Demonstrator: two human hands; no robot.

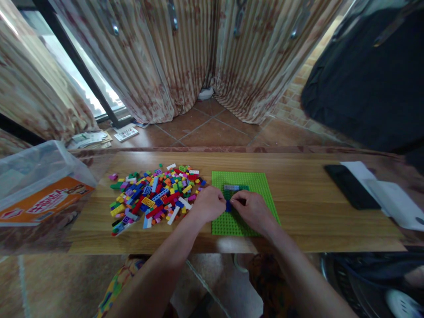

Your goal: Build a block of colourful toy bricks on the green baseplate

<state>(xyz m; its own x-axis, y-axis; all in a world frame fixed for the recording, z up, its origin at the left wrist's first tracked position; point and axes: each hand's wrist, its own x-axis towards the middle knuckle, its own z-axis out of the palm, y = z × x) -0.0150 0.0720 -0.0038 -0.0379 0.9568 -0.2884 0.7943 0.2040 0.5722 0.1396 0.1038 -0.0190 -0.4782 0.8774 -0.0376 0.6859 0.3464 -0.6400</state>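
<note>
Bright window point(73, 74) glare, blurred edges

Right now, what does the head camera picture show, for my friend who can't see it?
A person's left hand and right hand are close together over a green studded baseplate, near a blue piece, on a wooden table. A pile of colorful toy bricks lies to the left, with a clear plastic bin past it.
</note>
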